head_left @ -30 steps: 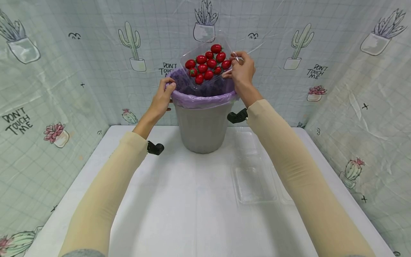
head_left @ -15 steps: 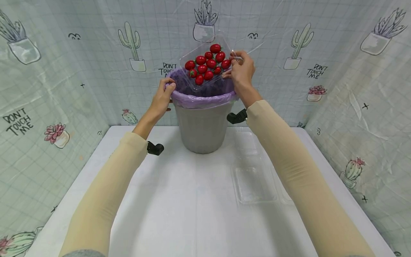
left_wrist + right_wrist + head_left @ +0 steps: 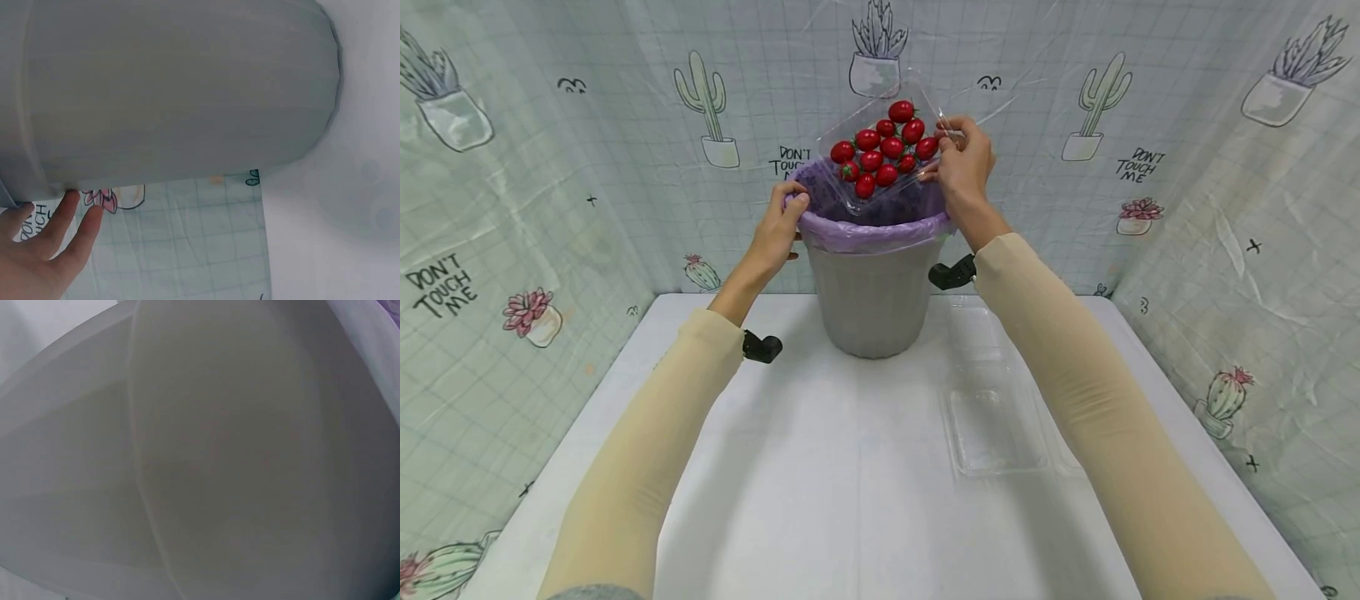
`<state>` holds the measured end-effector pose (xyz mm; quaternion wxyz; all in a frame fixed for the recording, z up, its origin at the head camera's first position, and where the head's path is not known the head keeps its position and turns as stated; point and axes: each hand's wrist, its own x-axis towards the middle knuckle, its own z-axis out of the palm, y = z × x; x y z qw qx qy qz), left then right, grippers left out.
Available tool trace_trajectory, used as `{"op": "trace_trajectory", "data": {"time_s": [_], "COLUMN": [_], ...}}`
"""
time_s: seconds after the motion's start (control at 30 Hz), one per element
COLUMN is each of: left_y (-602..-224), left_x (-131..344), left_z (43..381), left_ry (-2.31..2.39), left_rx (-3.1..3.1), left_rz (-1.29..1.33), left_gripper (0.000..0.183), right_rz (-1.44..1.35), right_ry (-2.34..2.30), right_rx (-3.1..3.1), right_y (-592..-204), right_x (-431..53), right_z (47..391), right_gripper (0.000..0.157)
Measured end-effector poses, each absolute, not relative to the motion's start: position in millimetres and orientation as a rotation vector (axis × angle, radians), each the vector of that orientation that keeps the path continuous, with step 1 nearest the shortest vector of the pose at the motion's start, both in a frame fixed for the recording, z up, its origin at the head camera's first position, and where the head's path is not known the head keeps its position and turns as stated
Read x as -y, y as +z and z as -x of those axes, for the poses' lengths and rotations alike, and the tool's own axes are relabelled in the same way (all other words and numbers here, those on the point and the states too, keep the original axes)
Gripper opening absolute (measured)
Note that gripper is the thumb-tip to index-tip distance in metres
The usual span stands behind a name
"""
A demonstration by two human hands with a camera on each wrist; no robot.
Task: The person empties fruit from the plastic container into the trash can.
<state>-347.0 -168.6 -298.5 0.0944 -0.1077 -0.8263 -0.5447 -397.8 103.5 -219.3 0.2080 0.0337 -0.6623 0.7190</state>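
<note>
A grey trash bin (image 3: 871, 304) with a purple bag liner (image 3: 880, 237) folded over its rim stands upright at the table's back. My left hand (image 3: 775, 229) grips the rim's left side, thumb on top; in the left wrist view its fingers (image 3: 87, 234) touch the outside of the bin (image 3: 175, 94). Above the bin's mouth, my right hand (image 3: 966, 171) pinches the right edge of a clear plastic container (image 3: 852, 202). It is tilted and holds several red cherry tomatoes (image 3: 892, 147). The right wrist view shows the bin wall (image 3: 219, 444); the hand is hidden there.
More clear plastic containers (image 3: 996, 433) lie on the right of the white table (image 3: 790, 500), partly behind the right sleeve (image 3: 1075, 375). A patterned curtain (image 3: 632, 167) encloses the table at the back and sides.
The container with the tomatoes has shifted very slightly left in the head view. Both hands keep their holds, and the bin stays in place.
</note>
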Motion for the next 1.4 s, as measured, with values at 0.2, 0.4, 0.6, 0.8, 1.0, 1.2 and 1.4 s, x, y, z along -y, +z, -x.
{"op": "trace_trajectory", "data": {"time_s": [0.2, 0.4, 0.6, 0.8, 1.0, 1.2, 1.4], "left_y": [-298.9, -299.1, -299.5, -299.5, -299.3, -298.0, -297.5], "left_x": [168.6, 168.8, 168.9, 169.3, 169.7, 168.5, 168.6], "left_z": [346.8, 347.6, 348.4, 347.8, 347.3, 346.5, 346.2], "left_ry": [-1.609, -1.618, -1.613, -1.61, -1.614, -1.609, -1.61], "left_rx": [2.451, 2.443, 2.444, 2.452, 2.447, 2.449, 2.452], "left_rz": [0.317, 0.316, 0.314, 0.314, 0.323, 0.326, 0.314], "left_gripper": [0.055, 0.055, 0.055, 0.056, 0.055, 0.055, 0.055], "right_rz": [-0.113, -0.134, -0.166, -0.183, -0.19, -0.192, -0.203], "right_ry": [1.981, 1.954, 1.943, 1.914, 1.871, 1.87, 1.853], "right_rx": [1.855, 1.86, 1.849, 1.851, 1.876, 1.872, 1.88], "right_y": [-219.9, -220.4, -220.5, -221.5, -222.2, -222.3, -222.7], "right_x": [-103.1, -103.2, -103.1, -102.4, -102.3, -102.6, -102.8], "right_z": [397.7, 397.7, 394.3, 394.7, 396.2, 397.2, 395.6], "right_gripper": [0.024, 0.025, 0.024, 0.024, 0.023, 0.023, 0.022]}}
